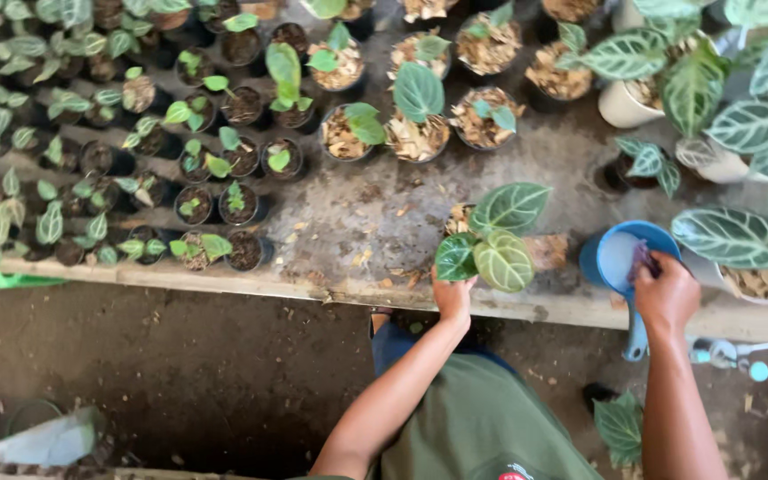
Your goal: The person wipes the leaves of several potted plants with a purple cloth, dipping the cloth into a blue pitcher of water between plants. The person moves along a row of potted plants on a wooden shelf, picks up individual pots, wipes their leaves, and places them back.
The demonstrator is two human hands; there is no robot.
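Observation:
My left hand (452, 295) grips a small potted plant (493, 244) with three veined green leaves, held at the front edge of the wooden bench (331, 233). Its pot is hidden by the leaves and my fingers. My right hand (666, 293) reaches into a blue scoop (622, 260) with a handle. The scoop holds pale liquid, and my fingers pinch something small and purplish inside it. The scoop sits at the bench's front edge, to the right of the plant.
Several small black pots of seedlings (197, 203) fill the left of the bench. Pots with bark mulch (417, 133) stand at the back. Large veined-leaf plants in white pots (628, 102) crowd the right. Below the bench is dirt ground (180, 373) with a small plant (620, 427).

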